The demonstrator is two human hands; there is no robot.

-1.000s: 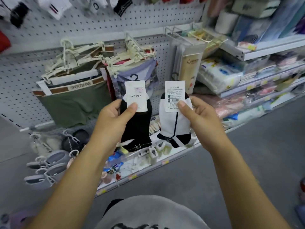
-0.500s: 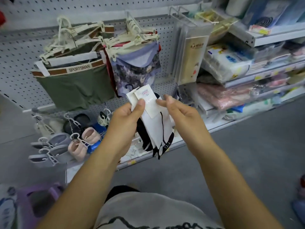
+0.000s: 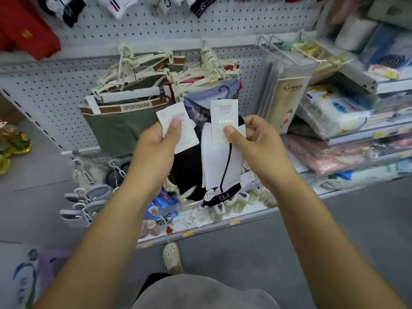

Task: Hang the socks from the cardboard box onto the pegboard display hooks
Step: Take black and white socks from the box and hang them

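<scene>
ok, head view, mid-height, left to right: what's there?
green shorts → left hand → black socks → white socks → right hand → pink packs

The black sock (image 3: 187, 175) is partly hidden behind the white sock (image 3: 219, 161); label print is blurred.

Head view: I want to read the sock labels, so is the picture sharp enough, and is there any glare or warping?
Head view: the white-sock label is washed out by glare and its print is unreadable; the black-sock label is soft too. The right shelves are smeared by motion blur. The SPORTSMAN waistband reads clearly. Wide-angle distortion bends the pegboard rails.
</scene>
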